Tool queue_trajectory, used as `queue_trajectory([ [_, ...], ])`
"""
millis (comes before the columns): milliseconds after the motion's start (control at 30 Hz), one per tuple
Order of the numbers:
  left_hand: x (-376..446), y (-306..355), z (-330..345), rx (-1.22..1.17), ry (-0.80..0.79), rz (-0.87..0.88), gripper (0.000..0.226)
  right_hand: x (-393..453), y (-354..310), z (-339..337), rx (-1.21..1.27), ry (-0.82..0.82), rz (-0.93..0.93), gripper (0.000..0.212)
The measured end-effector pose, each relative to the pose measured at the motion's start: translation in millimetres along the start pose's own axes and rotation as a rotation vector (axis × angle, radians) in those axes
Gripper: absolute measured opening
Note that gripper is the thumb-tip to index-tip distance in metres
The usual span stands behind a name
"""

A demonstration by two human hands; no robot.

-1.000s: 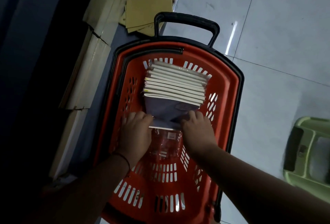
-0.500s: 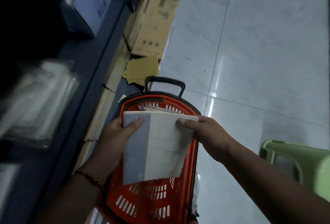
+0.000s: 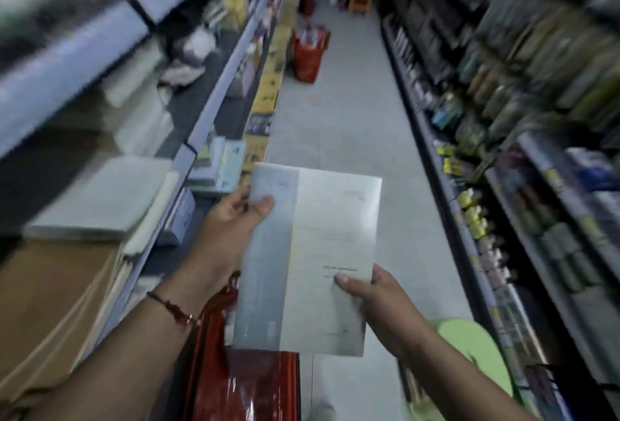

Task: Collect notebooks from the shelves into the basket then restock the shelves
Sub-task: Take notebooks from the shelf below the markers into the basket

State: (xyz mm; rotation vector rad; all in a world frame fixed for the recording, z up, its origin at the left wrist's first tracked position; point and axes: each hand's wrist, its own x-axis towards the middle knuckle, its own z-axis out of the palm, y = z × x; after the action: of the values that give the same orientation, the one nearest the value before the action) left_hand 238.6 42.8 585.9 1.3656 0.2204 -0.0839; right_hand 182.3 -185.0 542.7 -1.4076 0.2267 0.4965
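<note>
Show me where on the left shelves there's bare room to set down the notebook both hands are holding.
The notebook has one bare patch: the dark shelf strip between the white paper stacks and the shelf's front edge. Nearer, the flat notebook stack and brown stack crowd that level. Motion blur hides finer gaps.

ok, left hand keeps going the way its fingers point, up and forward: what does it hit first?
Probably the pale stacked books at the left shelf's edge, just beyond the left hand, which grips the grey-and-white notebook. Depth is unclear; it could pass them into the open aisle.
</note>
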Motion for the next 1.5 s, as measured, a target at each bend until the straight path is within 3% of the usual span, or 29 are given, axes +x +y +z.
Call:
queue_trajectory([
  [167,-55.2,39.0,41.5,0.037,-0.177,0.021,0.026,-55.2,-76.2,-18.1,0.095,0.084,-0.165,0.03],
  [333,-64.5,86.6,94.6,0.131,-0.161,0.172,0.056,-79.1,-134.1,-49.8,0.118,0.132,-0.283,0.029],
  [467,-52.0,119.3,146.6,0.187,-0.178,0.32,0.029,-83.7,-175.1,-88.8,0.08,0.102,-0.354,0.025],
  [633,-24.7,145.3,205.1,0.177,-0.138,0.407,0.021,-66.1,-226.3,-142.6,-0.051,0.052,-0.418,0.023],
  [833,9.9,152.5,228.8,0.122,0.039,0.427,0.022,-3.4,-287.8,-168.8,-0.125,0.0,-0.393,0.023],
  [967,40.5,151.1,205.6,0.129,0.198,0.407,0.022,50.6,-309.4,-144.0,-0.148,-0.068,-0.351,0.012],
  [1100,91.5,149.5,172.9,0.132,0.297,0.377,0.022,111.1,-323.0,-112.9,-0.18,-0.112,-0.32,0.02],
  [1500,296.5,201.3,171.1,0.125,0.169,0.374,0.023,272.6,-402.8,-117.1,-0.189,-0.016,-0.306,0.019],
])
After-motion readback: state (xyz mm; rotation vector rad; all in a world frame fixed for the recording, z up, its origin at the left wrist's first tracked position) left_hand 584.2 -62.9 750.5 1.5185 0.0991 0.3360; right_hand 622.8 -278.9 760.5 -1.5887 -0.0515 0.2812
